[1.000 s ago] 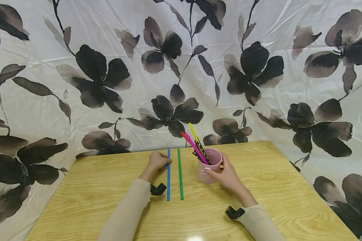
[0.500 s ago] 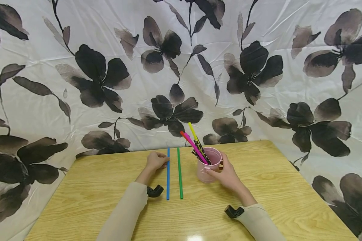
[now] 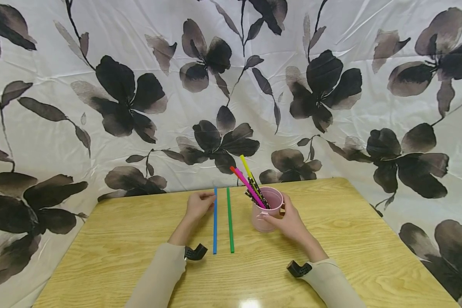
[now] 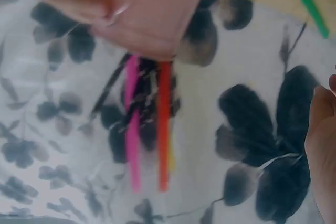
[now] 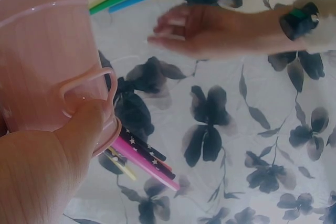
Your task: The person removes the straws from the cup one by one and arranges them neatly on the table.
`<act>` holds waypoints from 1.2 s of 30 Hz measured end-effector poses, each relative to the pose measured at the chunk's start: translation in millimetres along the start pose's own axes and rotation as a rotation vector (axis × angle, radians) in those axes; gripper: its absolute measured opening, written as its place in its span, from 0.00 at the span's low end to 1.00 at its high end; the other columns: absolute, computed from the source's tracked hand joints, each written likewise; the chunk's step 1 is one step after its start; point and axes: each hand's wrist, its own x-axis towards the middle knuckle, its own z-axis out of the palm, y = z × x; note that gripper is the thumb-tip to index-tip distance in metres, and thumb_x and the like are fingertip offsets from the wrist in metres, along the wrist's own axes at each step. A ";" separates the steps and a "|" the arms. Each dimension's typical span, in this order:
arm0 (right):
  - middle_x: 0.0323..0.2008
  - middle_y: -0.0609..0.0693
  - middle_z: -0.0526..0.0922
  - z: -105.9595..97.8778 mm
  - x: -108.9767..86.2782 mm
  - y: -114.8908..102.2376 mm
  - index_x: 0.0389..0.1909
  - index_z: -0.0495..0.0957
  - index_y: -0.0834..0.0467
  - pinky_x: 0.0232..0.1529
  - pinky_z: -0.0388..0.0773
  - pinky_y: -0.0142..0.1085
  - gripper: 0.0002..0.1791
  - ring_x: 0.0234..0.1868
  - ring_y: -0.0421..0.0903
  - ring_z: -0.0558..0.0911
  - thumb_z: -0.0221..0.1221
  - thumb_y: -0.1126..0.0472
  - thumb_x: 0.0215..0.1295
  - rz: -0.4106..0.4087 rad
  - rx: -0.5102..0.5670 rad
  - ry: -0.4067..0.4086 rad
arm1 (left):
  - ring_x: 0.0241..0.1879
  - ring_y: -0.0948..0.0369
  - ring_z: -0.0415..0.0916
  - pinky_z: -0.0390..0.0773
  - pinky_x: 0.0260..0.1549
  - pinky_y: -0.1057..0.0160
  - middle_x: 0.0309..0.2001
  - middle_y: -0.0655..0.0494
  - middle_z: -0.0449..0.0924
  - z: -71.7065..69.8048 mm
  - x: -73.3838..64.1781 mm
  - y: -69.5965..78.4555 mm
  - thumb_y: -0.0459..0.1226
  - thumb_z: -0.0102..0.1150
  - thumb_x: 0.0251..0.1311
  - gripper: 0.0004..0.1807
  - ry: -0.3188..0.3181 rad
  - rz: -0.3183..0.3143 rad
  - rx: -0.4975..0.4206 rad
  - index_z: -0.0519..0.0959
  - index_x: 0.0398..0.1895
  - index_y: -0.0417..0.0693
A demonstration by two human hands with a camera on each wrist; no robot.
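My right hand [image 3: 290,220] grips a pink cup [image 5: 47,51] with a small handle [image 5: 89,87], the thumb lying over that handle. Several straws lean out of the cup, among them a pink straw [image 5: 144,162], a red straw [image 4: 164,129], a yellow straw [image 3: 247,166] and black patterned ones. A blue straw [image 3: 215,226] and a green straw [image 3: 230,222] lie side by side on the table, left of the cup. My left hand [image 3: 198,206] is beside the far part of the blue straw; in the right wrist view its fingers are loosely bent with nothing between them.
The wood-grain table [image 3: 111,239] ends against a white cloth [image 3: 269,107] printed with dark flowers, which hangs behind it. A black wrist camera [image 3: 195,252] sits on the left sleeve, another black camera [image 3: 299,269] on the right.
My left hand has let go of the blue straw and shifted slightly left and toward the far edge. Both loose straws, the cup and my right hand stay in place.
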 end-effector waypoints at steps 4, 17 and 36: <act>0.56 0.59 0.64 -0.9 -3.2 -14.9 0.62 0.54 0.59 0.46 0.69 0.51 0.44 0.53 0.57 0.67 0.67 0.57 0.46 -0.001 0.018 -0.010 | 0.32 0.45 0.76 0.78 0.29 0.56 0.32 0.41 0.77 4.2 -10.9 22.1 0.36 0.60 0.53 0.10 -0.019 0.121 -0.021 0.79 0.37 0.40; 0.55 0.61 0.64 -0.3 -3.2 -19.9 0.62 0.53 0.62 0.47 0.69 0.51 0.44 0.53 0.57 0.66 0.67 0.60 0.46 -0.025 0.017 -0.006 | 0.32 0.49 0.75 0.77 0.29 0.60 0.34 0.43 0.78 22.9 -68.8 108.9 0.32 0.58 0.54 0.09 -0.100 0.376 -0.027 0.79 0.38 0.38; 0.55 0.50 0.64 -1.3 3.0 8.9 0.63 0.52 0.52 0.46 0.71 0.44 0.46 0.52 0.50 0.68 0.66 0.48 0.45 0.017 -0.051 -0.015 | 0.25 0.57 0.73 0.72 0.20 0.63 0.27 0.54 0.78 61.9 -77.5 123.5 0.36 0.65 0.47 0.10 -0.007 0.545 -0.002 0.81 0.33 0.40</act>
